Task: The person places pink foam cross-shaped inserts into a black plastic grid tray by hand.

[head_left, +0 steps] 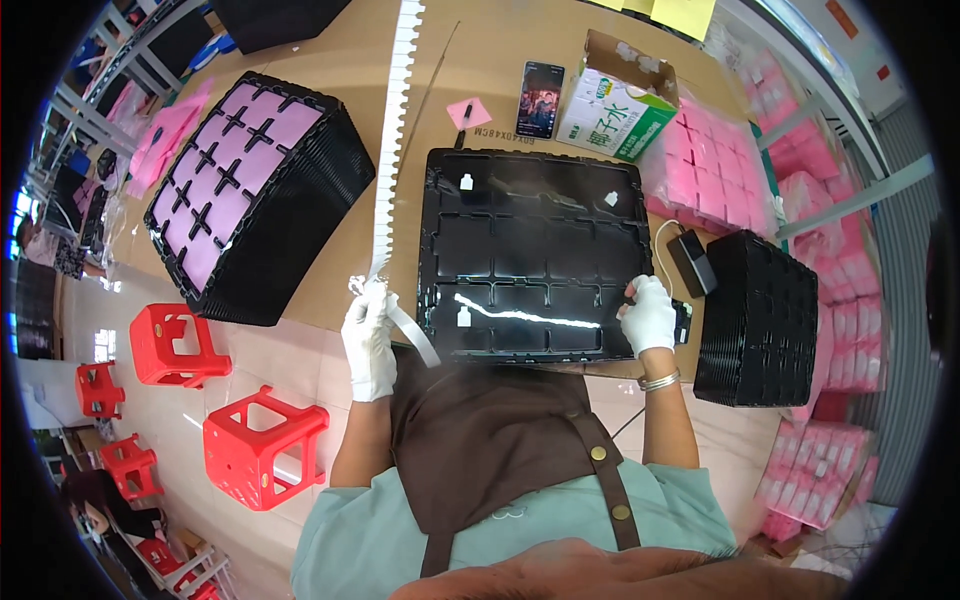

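A black plastic tray (535,255) with molded compartments lies before me at the table's front edge. Small white stickers (466,183) are on two left spots and near its upper right. My left hand (370,345), in a white glove, pinches a long white notched sticker strip (393,130). The strip runs away across the table, and its loose end curls beside the hand. My right hand (648,315), also gloved, is at the tray's lower right corner with its fingers curled in. Whatever its fingertips may hold is hidden.
A stack of black trays with pink sheets (215,185) stands left; more black trays (757,320) stand right. Beyond lie a phone (540,98), a carton (620,100), a pen (467,114) and pink packs (705,165). Red stools (265,447) stand on the floor at left.
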`<state>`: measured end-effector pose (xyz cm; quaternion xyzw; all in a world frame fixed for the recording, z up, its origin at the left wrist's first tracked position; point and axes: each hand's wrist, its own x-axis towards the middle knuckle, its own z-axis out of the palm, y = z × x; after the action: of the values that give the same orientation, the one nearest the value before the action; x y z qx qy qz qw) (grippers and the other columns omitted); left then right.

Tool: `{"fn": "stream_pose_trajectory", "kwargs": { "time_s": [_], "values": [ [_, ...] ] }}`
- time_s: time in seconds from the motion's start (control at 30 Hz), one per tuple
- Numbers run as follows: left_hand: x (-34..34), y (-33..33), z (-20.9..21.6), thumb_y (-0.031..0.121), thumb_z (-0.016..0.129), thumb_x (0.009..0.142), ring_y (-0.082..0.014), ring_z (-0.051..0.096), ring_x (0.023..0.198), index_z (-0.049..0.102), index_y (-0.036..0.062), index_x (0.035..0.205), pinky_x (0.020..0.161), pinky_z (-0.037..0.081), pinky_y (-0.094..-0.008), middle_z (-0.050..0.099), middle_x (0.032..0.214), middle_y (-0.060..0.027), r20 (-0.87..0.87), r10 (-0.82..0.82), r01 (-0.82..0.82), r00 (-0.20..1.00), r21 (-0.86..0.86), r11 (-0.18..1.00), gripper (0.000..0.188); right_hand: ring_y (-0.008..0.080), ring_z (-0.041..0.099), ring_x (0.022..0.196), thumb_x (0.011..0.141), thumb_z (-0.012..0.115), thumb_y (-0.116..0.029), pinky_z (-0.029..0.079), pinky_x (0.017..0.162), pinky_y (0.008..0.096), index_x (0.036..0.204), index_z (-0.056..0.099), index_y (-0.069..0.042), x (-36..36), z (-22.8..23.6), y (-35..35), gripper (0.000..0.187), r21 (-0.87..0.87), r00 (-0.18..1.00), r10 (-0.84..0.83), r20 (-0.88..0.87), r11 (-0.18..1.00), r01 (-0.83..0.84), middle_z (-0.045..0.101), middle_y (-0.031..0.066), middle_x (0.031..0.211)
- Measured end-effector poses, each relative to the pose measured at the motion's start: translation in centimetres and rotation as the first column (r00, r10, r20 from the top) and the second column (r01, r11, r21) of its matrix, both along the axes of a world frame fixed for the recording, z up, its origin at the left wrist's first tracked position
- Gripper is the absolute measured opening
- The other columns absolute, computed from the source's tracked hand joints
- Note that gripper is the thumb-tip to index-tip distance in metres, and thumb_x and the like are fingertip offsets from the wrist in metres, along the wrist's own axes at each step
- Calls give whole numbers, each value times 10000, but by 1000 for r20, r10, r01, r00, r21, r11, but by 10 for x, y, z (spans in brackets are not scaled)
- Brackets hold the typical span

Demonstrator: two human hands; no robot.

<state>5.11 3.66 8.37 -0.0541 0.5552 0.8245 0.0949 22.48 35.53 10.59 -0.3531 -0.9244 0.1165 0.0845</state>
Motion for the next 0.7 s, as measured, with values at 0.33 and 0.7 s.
{"fn": "stream_pose_trajectory", "kwargs": {
  "time_s": [0.33,0.7],
  "values": [
    [-1,-25,-6,249,634,920,-29,478,648,632,41,863,575,377,-188,573,745,23,-83,71,-88,994,-224,971,216,280,658,774,748,647,-41,504,697,383,761,608,-35,3,-7,5,41,-327,987,-155,-35,935,136,627,121,796],
    [-3,-31,-12,227,664,866,-339,505,1149,568,4,1198,997,403,-413,488,1246,-188,-542,-28,-504,840,-797,331,411,297,591,744,702,487,181,478,704,339,804,572,0,17,10,8,225,-235,982,129,-139,959,-159,541,152,847]
  ]
}}
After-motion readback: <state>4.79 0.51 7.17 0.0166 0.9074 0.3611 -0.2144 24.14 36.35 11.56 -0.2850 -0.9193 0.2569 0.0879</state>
